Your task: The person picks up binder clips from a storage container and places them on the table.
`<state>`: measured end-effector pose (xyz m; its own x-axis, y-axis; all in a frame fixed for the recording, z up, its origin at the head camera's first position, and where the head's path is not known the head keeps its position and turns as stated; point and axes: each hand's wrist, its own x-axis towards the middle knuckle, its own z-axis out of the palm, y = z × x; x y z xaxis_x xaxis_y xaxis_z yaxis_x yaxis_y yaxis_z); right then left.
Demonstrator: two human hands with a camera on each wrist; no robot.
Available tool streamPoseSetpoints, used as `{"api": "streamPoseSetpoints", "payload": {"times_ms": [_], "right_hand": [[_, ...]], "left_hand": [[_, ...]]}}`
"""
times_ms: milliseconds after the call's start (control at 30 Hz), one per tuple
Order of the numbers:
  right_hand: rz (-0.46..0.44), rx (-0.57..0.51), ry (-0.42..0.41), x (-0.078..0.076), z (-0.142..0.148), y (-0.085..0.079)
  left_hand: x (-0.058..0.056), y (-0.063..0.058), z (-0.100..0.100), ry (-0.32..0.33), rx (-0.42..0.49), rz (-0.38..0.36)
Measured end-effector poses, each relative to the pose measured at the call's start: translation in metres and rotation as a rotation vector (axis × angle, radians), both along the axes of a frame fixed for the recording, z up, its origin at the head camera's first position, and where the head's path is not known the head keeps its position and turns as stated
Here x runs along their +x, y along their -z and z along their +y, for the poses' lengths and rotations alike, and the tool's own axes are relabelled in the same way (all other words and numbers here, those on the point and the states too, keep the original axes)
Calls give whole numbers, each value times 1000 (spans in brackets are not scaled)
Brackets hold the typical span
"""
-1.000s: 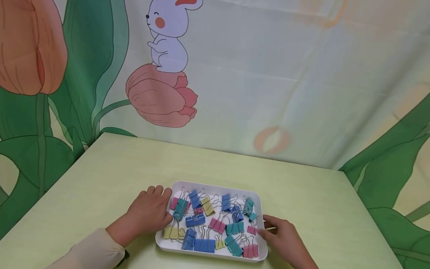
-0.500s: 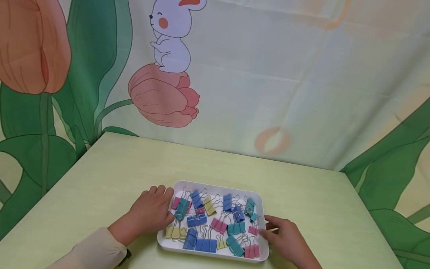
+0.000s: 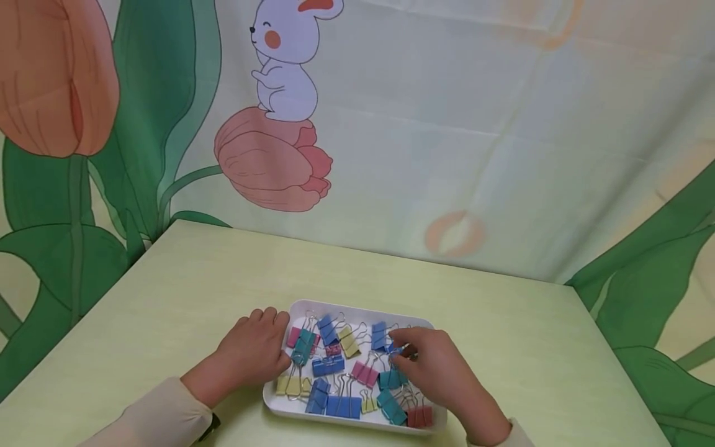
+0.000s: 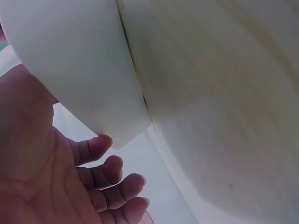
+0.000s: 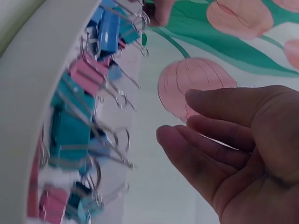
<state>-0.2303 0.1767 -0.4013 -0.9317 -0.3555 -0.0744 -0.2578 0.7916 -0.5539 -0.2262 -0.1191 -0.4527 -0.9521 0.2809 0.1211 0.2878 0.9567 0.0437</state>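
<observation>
A white rectangular tray holds several binder clips in blue, yellow, teal and pink, lying at mixed angles. My left hand rests against the tray's left side, thumb at the rim; in the left wrist view its fingers are loosely bent and the index fingertip is right at the tray's outer wall. Over the tray's right part hovers my right hand, hiding some clips there. The right wrist view shows its thumb and fingers apart, nothing between them, beside a teal clip.
The tray stands near the front of a pale green-yellow table. Behind the table hangs a cloth printed with tulips and a white rabbit. A dark band shows at the left wrist.
My right hand has left the tray's right edge and moved left and inward, over the clips. The left hand stays at the tray's left side, and the tray has hardly shifted.
</observation>
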Motion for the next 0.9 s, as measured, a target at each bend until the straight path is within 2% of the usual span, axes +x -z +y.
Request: {"api": "streamPoseSetpoints", "payload": {"times_ms": [100, 200, 367, 533, 667, 900], "right_hand": [[24, 10, -87, -4, -17, 3], [39, 35, -124, -9, -30, 9], [48, 156, -98, -15, -46, 18], [106, 243, -89, -19, -50, 22], [114, 235, -113, -22, -50, 27], [23, 184, -121, -21, -49, 34]], "left_hand": [[-1, -1, 0, 2, 11, -8], [-1, -1, -1, 3, 5, -2], [-1, 2, -2, 4, 2, 20], [0, 1, -2, -8, 1, 12], [0, 1, -2, -14, -1, 6], [0, 2, -2, -15, -15, 6]]}}
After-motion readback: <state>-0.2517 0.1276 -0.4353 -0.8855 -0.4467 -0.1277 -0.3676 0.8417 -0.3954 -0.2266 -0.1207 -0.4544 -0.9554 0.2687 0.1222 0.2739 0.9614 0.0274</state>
